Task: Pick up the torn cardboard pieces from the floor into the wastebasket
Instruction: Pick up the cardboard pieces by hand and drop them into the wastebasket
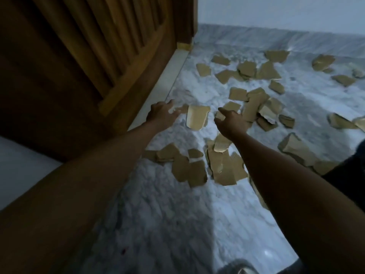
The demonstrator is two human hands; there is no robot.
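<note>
From the head camera, both bare arms are reaching forward and down over a pale marble floor. The left hand is hanging with its fingers spread and loosely straight, its grip apart and holding nothing, just left of a curled cardboard piece that is lying between the two hands. The right hand is stretching out with its forefinger extended; a small scrap is showing at its thumb, but blur is hiding whether the grip is clamping it, so I cannot tell. Torn cardboard pieces are lying scattered across the floor, from near the far skirting to a tight cluster that is sitting between the forearms, with more spreading off to the right. A slatted wooden door is standing at the left, its lower edge running beside a white threshold strip. The wastebasket is not showing in this view.
</note>
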